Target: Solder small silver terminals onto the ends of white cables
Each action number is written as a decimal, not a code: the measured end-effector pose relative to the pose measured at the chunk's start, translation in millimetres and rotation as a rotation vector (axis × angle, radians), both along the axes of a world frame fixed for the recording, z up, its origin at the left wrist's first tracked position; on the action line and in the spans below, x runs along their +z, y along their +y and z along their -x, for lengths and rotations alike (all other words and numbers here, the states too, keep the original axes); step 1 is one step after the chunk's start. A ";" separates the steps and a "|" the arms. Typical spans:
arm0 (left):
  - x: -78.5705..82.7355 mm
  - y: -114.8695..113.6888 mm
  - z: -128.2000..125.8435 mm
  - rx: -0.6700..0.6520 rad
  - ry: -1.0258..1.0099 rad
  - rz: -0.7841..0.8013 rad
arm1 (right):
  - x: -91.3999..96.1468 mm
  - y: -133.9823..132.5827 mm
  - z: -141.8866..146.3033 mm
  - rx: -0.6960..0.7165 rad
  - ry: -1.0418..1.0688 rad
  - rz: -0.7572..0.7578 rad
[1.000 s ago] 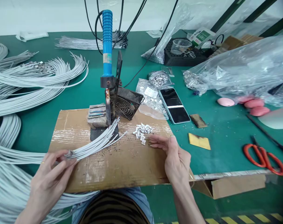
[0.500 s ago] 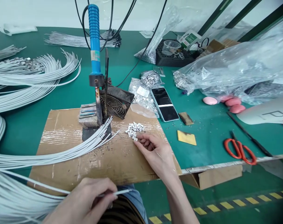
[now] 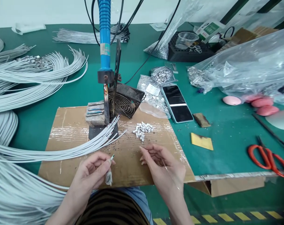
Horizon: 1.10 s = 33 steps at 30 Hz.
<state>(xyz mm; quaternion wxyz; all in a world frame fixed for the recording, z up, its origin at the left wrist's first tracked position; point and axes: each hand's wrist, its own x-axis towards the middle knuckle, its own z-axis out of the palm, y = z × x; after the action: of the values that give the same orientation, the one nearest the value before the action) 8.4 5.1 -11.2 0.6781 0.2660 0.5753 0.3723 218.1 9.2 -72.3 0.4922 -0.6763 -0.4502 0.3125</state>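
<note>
My left hand (image 3: 92,172) is closed around a white cable (image 3: 112,157), whose stripped end points up past the thumb. A small whitish piece (image 3: 108,178) hangs below those fingers; its kind is unclear. My right hand (image 3: 162,164) is curled in a pinch over the cardboard, with a thin silvery wire (image 3: 166,168) running from its fingers across the palm. Whether a small part sits at its fingertips, I cannot make out. Just beyond it lies a pile of small white-and-metal connectors (image 3: 142,129). A bundle of white cables (image 3: 85,151) rests on the cardboard (image 3: 69,125).
A blue-handled soldering iron (image 3: 105,47) stands upright in a holder, beside a small fan (image 3: 125,101). Rightward lie a phone (image 3: 177,104), a yellow sponge (image 3: 201,141) and red-handled scissors (image 3: 268,159). Coiled white cables (image 3: 27,90) fill the left side.
My left hand has risen from near my lap to above the cardboard, bringing the cable end up. My right hand has drawn back from the connector pile. The view has shifted rightward across the scene's left.
</note>
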 end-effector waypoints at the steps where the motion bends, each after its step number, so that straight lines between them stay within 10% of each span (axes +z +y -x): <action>1: 0.6 -0.1 -0.3 0.008 -0.004 0.002 | 2.6 -0.4 4.3 0.011 0.023 -0.008; 25: 5.7 -3.7 -2.5 0.034 -0.010 -0.044 | 42.9 -7.0 54.8 0.396 0.518 0.007; 33: 1.8 -8.0 3.6 -0.048 0.026 -0.070 | 42.0 -3.6 46.5 0.452 0.901 0.387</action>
<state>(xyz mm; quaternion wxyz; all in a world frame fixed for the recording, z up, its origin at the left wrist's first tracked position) 4.8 -2.9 -9.4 0.6694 0.3081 0.5642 0.3724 171.6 5.6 -30.2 0.4234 -0.4401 -0.2630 0.7469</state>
